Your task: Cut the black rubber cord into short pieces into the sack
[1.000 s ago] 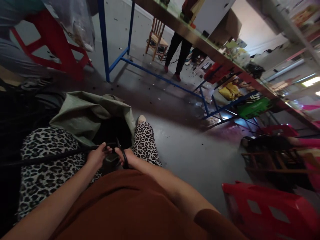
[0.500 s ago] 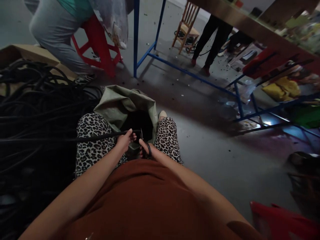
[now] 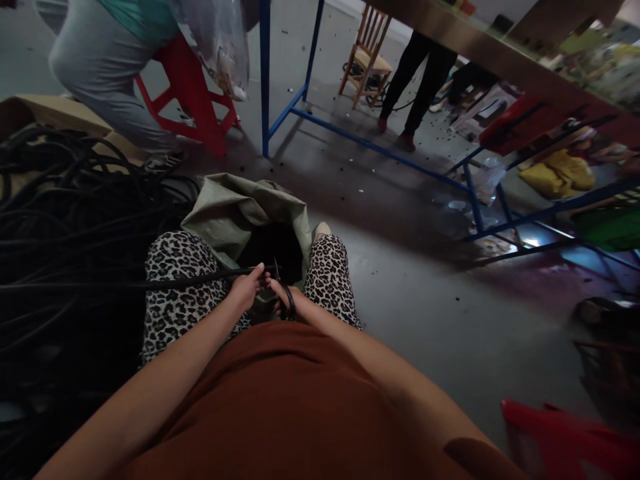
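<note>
My left hand [image 3: 245, 291] grips a long black cable [image 3: 150, 283] that runs off to the left across my leopard-print lap. My right hand [image 3: 283, 298] holds black-handled scissors [image 3: 280, 287], blades pointing up, right beside the cable's end. Both hands sit over the dark mouth of a green woven sack [image 3: 235, 213] standing between my knees.
A heap of black cables [image 3: 65, 220] fills the floor at left, next to a cardboard box [image 3: 45, 110]. A person in grey trousers sits on a red stool [image 3: 195, 100]. Another person stands by a wooden chair [image 3: 367, 57]. A blue-framed table [image 3: 380, 150] crosses ahead; a red stool [image 3: 565, 440] lies at the lower right.
The view swung left over the second, bringing in the cable heap and the seated person. My hands stay together at the sack mouth, still holding cable and scissors.
</note>
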Demonstrator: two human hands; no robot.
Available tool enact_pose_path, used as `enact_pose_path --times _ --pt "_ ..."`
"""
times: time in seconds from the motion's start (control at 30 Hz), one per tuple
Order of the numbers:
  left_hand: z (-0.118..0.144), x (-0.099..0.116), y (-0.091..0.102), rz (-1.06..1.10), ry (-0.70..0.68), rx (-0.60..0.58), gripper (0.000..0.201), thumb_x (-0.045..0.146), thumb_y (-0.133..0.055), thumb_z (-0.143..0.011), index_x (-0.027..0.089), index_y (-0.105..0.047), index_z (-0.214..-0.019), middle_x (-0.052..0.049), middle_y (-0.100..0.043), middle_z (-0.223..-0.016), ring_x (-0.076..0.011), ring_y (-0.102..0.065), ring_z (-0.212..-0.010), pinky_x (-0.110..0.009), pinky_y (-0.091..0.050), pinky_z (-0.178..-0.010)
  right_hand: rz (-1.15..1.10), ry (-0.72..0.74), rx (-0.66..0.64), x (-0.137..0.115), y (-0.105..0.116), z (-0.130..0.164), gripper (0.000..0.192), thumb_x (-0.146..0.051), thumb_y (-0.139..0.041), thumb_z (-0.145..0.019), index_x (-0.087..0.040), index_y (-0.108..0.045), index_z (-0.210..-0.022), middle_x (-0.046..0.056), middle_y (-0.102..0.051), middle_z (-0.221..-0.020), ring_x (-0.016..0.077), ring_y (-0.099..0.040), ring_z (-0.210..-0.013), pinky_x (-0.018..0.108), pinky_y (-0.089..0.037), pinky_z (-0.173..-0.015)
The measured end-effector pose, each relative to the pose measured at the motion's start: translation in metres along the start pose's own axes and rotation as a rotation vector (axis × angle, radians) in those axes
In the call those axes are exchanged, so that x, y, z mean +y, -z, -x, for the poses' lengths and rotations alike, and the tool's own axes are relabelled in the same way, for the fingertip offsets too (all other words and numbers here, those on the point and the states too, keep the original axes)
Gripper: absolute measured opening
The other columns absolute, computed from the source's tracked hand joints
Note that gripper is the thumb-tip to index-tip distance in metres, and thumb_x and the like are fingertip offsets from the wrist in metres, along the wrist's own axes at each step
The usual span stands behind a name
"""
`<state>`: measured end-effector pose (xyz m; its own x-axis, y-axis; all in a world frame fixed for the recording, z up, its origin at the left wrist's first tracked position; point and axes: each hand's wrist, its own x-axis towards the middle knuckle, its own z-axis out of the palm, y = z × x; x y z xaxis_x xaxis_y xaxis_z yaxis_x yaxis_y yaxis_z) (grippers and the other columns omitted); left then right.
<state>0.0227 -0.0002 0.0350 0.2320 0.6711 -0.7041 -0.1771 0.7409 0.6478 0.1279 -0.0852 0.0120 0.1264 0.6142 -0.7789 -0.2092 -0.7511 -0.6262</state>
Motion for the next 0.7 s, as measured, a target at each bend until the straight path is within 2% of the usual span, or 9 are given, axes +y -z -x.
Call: enact_pose_path --times 0.3,0.53,0.7 --pt "-0.009 -0.006 0.004 0.023 0.039 0.009 0.021 0.024 -0.071 -0.073 0.013 -0.055 -0.079 -0.003 -0.063 -0.063 -0.0137 -0.061 -0.05 -0.026 -0.052 -0.054 0.048 -0.008 -0.009 -0.011 0.0 0.008 0.055 -0.066 -0.049 -0.083 -0.012 -0.056 -0.082 0.0 -0.053 -0.047 0.0125 -0.052 -0.034 0.021 -0.043 -0.034" --pt "-0.006 -0.002 0.004 0.013 -0.084 0.097 0.016 0.019 -0.069 -0.07 0.014 -0.055 -0.078 0.0 -0.06 -0.059 -0.0101 -0.056 -0.046 -0.023 -0.048 -0.05 -0.003 -0.042 0.009 -0.018 0.0 0.017 0.05 -0.06 -0.047 -0.087 -0.012 -0.054 -0.079 -0.001 -0.052 -0.048 0.0102 -0.05 -0.034 0.019 -0.04 -0.035" --pt "-0.006 0.0 0.002 0.065 -0.11 0.071 0.014 0.017 -0.065 -0.071 0.014 -0.054 -0.079 -0.001 -0.061 -0.061 -0.0119 -0.058 -0.049 -0.026 -0.051 -0.053 -0.05 -0.098 -0.029 -0.025 0.001 0.027 0.051 -0.061 -0.043 -0.089 -0.011 -0.054 -0.084 0.001 -0.055 -0.055 0.0101 -0.053 -0.04 0.017 -0.039 -0.037"
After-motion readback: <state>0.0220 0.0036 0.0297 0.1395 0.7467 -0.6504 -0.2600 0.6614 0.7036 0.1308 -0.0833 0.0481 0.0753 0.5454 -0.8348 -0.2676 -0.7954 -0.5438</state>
